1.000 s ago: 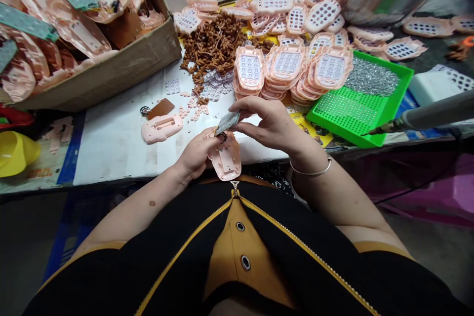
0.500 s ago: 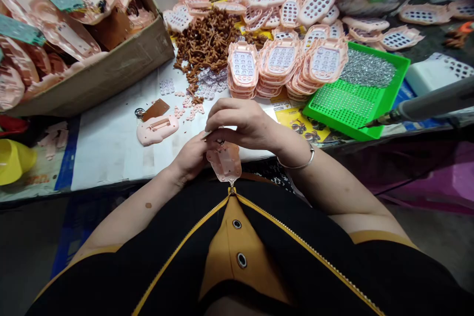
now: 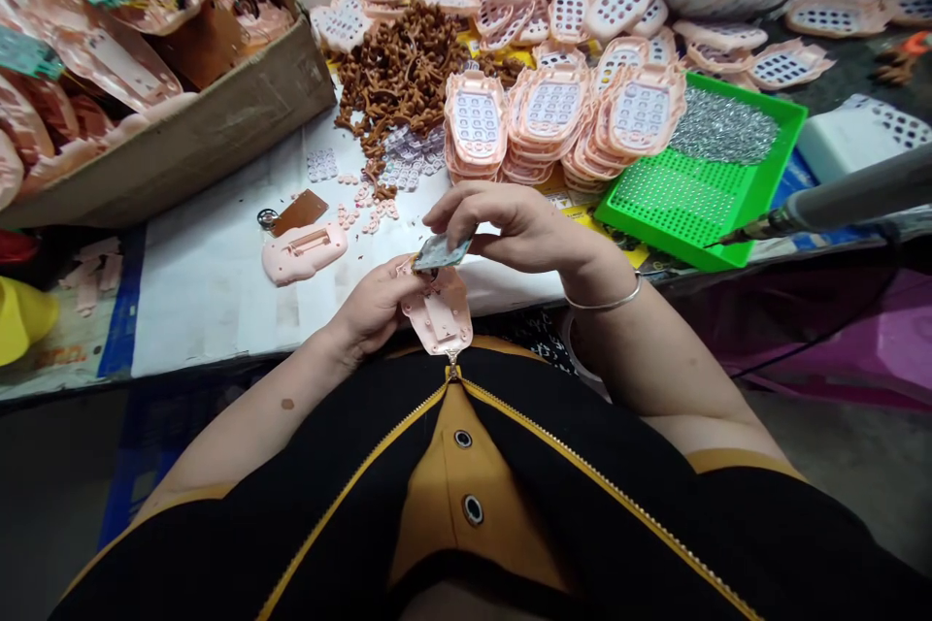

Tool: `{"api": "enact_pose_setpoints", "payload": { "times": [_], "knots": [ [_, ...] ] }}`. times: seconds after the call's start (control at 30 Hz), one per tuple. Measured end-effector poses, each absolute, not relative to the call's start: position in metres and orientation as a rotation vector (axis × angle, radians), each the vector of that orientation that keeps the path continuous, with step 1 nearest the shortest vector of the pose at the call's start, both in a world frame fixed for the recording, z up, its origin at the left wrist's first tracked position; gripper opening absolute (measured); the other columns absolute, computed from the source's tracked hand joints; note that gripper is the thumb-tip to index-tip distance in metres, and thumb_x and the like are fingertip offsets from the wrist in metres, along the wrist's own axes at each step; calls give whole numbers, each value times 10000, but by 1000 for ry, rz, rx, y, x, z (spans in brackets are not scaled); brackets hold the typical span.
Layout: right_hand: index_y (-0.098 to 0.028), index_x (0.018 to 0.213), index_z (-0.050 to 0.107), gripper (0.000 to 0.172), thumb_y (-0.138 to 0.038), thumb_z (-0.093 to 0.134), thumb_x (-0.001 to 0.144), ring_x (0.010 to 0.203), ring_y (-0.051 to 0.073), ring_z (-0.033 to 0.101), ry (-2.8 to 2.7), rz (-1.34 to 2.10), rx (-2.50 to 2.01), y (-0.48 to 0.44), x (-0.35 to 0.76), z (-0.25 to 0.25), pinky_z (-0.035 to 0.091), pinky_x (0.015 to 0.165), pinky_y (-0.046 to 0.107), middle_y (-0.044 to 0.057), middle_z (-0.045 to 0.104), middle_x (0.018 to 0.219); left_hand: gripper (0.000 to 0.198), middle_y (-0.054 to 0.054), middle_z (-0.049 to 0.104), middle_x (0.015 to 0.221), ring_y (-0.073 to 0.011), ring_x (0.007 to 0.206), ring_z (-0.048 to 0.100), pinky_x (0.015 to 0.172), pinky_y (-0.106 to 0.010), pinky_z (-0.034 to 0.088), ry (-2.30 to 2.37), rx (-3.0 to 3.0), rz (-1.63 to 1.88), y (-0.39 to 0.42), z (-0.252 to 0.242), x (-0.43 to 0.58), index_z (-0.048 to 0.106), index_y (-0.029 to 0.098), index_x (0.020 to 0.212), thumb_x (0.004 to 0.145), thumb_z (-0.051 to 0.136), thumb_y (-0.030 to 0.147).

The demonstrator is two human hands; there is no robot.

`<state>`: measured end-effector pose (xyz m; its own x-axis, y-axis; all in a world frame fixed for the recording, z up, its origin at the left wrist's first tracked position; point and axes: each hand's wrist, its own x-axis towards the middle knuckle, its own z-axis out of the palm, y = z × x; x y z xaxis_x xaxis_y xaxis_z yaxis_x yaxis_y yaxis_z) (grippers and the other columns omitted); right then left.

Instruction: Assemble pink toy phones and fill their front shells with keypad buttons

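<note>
My left hand (image 3: 375, 306) grips the upper left side of a pink plastic shell (image 3: 441, 315), its hollow inside facing up, close to my jacket's zip. My right hand (image 3: 502, 223) pinches a grey-green circuit board (image 3: 441, 253) between thumb and fingers, tilted over the shell's top end. Something dark and round, partly hidden, sits under the board. To the left on the white sheet lies another pink shell (image 3: 304, 253) beside a brown board (image 3: 300, 212) and a small round speaker (image 3: 267, 218).
A cardboard box (image 3: 182, 141) of shells stands left. Behind are brown pieces (image 3: 404, 68) and stacked keypad shells (image 3: 477, 121). A green tray (image 3: 743, 213) of screws is right, with a screwdriver (image 3: 837, 199) reaching over it. A yellow container (image 3: 25, 318) sits far left.
My right hand has moved slightly right and opened away from my left hand, bringing the board into view. More of the held shell shows. The whole view has shifted slightly.
</note>
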<state>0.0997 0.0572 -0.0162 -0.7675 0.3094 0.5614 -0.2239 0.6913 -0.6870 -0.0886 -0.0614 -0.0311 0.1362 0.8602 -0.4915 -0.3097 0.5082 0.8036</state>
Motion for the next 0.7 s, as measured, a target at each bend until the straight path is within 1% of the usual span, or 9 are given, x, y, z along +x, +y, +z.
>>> {"api": "enact_pose_setpoints", "payload": {
  "times": [0.1,0.17,0.23,0.37,0.43,0.5,0.6,0.7],
  "knots": [
    [-149,896,678,136,-284,685,914,946,148,691,-2102,1172,-249,59,105,-26,563,839,296,71,733,1023,308,-56,737,835,-199,697,665,684,-316,510,1154,572,894,-63,-28,-90,706,144,947,695,804,290],
    [-148,923,685,200,-345,710,898,883,147,702,-2006,1252,-361,56,106,-32,571,808,289,62,740,944,342,-80,746,880,-223,740,683,715,-338,515,1157,560,895,-64,-30,-91,707,135,987,701,801,296],
    [-150,941,693,235,-379,713,895,840,142,706,-1954,1249,-437,51,105,-35,571,778,276,54,739,898,325,-75,739,879,-223,769,681,740,-338,511,1157,540,927,-65,-32,-92,710,129,976,694,794,266],
    [-164,944,700,162,-319,653,941,835,131,701,-2043,1029,-385,38,97,-33,555,776,259,47,743,901,233,-42,723,852,-190,768,646,744,-305,493,1168,550,989,-66,-35,-92,720,132,909,686,755,191],
    [-173,951,695,124,-270,618,959,856,129,700,-2106,931,-278,34,93,-30,550,781,257,47,748,924,228,-39,729,884,-190,807,645,758,-294,488,1162,560,1008,-66,-35,-93,722,138,922,698,737,171],
    [-174,956,688,100,-239,611,960,869,128,701,-2121,882,-229,33,90,-29,549,787,255,48,749,936,291,-41,738,926,-196,833,651,768,-294,487,1111,558,997,-68,-34,-95,721,147,975,684,741,157],
    [-165,968,688,94,-240,636,946,852,124,699,-2075,897,-318,34,90,-30,548,775,245,45,748,919,418,-52,743,933,-198,793,661,741,-299,491,1027,567,933,-70,-33,-100,711,148,1052,638,764,130],
    [-160,964,696,129,-277,648,940,841,128,696,-2034,963,-406,36,93,-34,548,759,245,45,747,917,436,-65,748,923,-205,786,675,748,-309,501,1014,574,901,-70,-35,-102,709,139,1059,629,778,118]
  ]
}}
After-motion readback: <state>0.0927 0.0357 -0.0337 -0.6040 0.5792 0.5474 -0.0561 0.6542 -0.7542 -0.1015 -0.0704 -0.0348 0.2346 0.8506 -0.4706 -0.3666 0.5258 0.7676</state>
